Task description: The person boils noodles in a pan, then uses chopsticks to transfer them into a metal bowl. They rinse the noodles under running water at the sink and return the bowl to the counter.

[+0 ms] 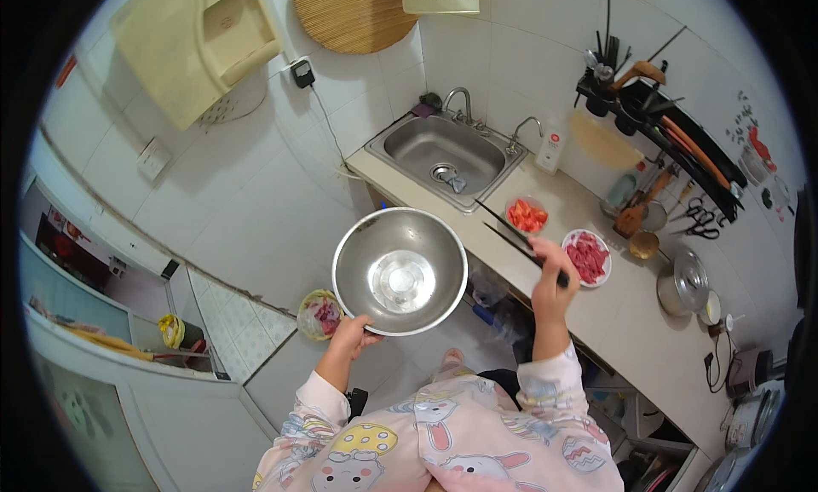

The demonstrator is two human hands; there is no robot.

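My left hand (354,337) grips the near rim of a large stainless steel bowl (358,268), which it holds up in front of me over the floor. No food shows inside the bowl. A pair of dark chopsticks (511,236) is in my right hand (553,271), their tips apart and pointing toward the sink (409,148). Just beyond that hand, a clear bowl of cut tomatoes (526,215) sits on the counter. To its right, sliced raw red meat (586,257) lies on a white plate (608,271).
Below the bowl's left side stands a lined waste basket (305,329). The beige counter (629,329) runs along my right, with a lidded pot (677,287) farther along. Above it hangs a wall rack (671,147) of utensils. A white bottle (549,152) stands beside the sink.
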